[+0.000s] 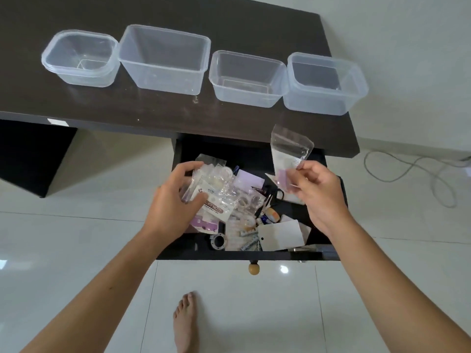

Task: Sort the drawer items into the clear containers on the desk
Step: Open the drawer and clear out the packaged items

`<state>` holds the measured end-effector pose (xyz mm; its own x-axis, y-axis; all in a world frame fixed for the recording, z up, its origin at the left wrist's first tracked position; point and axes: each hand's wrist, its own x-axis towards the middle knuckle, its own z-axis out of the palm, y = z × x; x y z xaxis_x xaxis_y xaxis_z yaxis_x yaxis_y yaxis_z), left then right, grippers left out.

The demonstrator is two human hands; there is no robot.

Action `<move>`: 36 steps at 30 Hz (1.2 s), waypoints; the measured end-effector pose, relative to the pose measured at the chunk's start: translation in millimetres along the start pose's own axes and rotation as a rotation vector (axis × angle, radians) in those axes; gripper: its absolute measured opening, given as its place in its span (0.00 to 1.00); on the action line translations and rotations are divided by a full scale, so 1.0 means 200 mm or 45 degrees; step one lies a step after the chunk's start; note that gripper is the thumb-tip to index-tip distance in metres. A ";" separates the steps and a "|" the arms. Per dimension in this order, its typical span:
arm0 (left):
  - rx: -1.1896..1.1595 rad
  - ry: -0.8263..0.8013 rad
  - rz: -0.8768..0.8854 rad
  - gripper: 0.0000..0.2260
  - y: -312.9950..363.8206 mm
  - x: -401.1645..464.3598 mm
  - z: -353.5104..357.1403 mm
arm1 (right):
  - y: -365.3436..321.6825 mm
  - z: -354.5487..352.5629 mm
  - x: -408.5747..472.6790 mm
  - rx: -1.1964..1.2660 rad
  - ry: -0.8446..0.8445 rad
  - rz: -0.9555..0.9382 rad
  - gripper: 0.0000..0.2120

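Note:
The open black drawer (244, 255) under the desk holds a jumble of items: sticky-note packets, tape rolls (218, 241), batteries (251, 242), a white card (281, 235). My left hand (173, 200) is closed around a bunch of clear sticky-note packets (215, 192) at the drawer's left side. Over the drawer's right side, my right hand (316, 189) pinches a clear plastic packet (288, 154) with a purple pad inside, lifted upright. Several empty clear containers stand in a row on the dark desk: small (80, 80), large (164, 80), medium (246, 95), right (323, 103).
The desk's front edge (102, 123) lies above the drawer. A round wooden knob (254, 269) sticks out at the drawer's front. My bare foot (186, 322) stands on the white tiled floor. A grey cable (413, 174) loops on the floor at right.

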<state>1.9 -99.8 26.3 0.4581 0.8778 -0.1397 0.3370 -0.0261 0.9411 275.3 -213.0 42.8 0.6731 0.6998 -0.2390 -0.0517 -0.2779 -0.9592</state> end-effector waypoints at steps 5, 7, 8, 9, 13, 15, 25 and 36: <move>0.080 -0.039 -0.041 0.22 -0.01 0.04 0.21 | 0.02 -0.03 -0.05 -0.185 -0.080 -0.067 0.04; 0.109 -0.070 0.006 0.22 -0.02 0.05 0.26 | 0.05 -0.04 -0.06 -0.288 -0.097 -0.100 0.06; 0.041 -0.114 0.001 0.21 -0.03 0.05 0.28 | 0.07 -0.04 -0.06 -0.355 -0.100 -0.123 0.07; -0.067 -0.159 -0.029 0.20 -0.02 0.05 0.29 | 0.08 -0.04 -0.07 -0.415 -0.098 -0.148 0.08; -0.463 -0.237 -0.213 0.16 0.01 0.04 0.33 | 0.13 -0.02 -0.07 -0.513 -0.074 -0.264 0.10; -0.532 -0.290 -0.251 0.21 0.02 0.03 0.35 | 0.14 -0.01 -0.08 -0.487 -0.092 -0.290 0.11; -0.132 -0.132 -0.138 0.24 -0.11 0.15 0.32 | 0.22 -0.15 -0.02 -0.813 -0.505 -0.139 0.13; -0.105 -0.106 -0.151 0.23 -0.14 0.18 0.32 | 0.25 -0.16 0.01 -1.251 -0.662 -0.092 0.18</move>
<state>61.0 -96.9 -25.5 0.4869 0.8296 -0.2735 0.3261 0.1179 0.9380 298.4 -246.2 -0.6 0.2485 0.8617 -0.4424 0.7363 -0.4648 -0.4917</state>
